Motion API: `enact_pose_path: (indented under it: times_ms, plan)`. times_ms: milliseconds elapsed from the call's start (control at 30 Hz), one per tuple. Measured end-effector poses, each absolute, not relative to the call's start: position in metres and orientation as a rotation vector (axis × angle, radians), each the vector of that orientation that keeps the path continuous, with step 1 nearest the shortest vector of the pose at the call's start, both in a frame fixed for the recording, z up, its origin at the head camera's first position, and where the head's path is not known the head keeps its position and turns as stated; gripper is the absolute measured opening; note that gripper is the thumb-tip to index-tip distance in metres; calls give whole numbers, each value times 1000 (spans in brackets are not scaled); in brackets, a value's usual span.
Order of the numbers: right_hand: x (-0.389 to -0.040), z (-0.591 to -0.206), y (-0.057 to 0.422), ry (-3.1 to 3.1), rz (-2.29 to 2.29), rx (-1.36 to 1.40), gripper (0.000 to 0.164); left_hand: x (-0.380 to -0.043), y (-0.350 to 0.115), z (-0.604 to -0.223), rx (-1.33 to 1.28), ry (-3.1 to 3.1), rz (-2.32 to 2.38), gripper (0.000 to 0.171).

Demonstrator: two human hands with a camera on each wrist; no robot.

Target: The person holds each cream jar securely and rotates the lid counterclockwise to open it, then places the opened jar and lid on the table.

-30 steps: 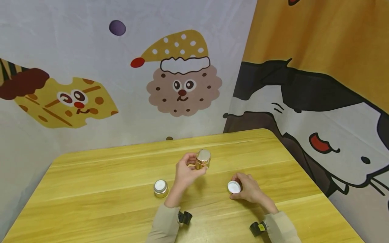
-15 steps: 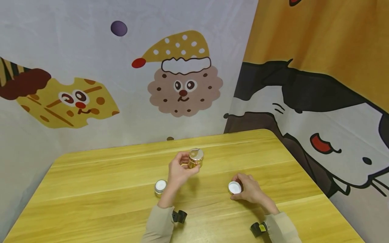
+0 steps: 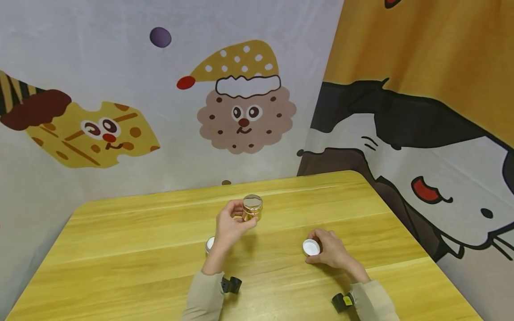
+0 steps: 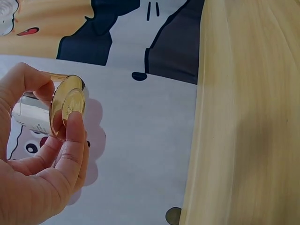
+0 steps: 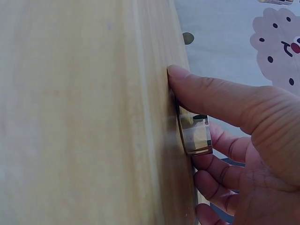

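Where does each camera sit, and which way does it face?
Head: worn on the head, looking forward and down at the table; left hand, right hand and both sleeves show.
Left wrist: on that wrist, looking toward the gold jar and printed backdrop; the left hand shows.
Right wrist: on that wrist, looking toward the cap and table; the right hand shows.
Shared: head and left wrist both show the gold jar.
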State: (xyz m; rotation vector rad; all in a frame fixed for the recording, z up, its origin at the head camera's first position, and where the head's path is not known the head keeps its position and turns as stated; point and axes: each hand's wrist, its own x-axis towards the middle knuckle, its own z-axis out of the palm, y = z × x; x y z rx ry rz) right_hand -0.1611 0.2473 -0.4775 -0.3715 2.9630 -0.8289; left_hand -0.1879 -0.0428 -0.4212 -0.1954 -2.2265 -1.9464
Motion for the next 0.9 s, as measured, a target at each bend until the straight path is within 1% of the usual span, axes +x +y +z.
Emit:
enact_pose_path:
  times_ms: [300,567,667,833,900]
  plan:
    - [-162,-479,248,2982,-825,-397,51,-187,-48,-419,-128,-2240,-1943,43]
    - [-161,-478,250,2989,-816,-510,53,-185,-51,-419,-116,-2244,-1932,41]
    - [-162,-478,249,2953,-934,-529,46,-185,-52,-419,-112,-2226,-1951,40]
    - [-164,-476,245,2959,-1194,-495,26,-185,-53,-420,-130,-2197,-1961,41]
    - [-165,-474,241,3020,-1223,-493,22,-185,-53,-421,-137,-2191,-1958,42]
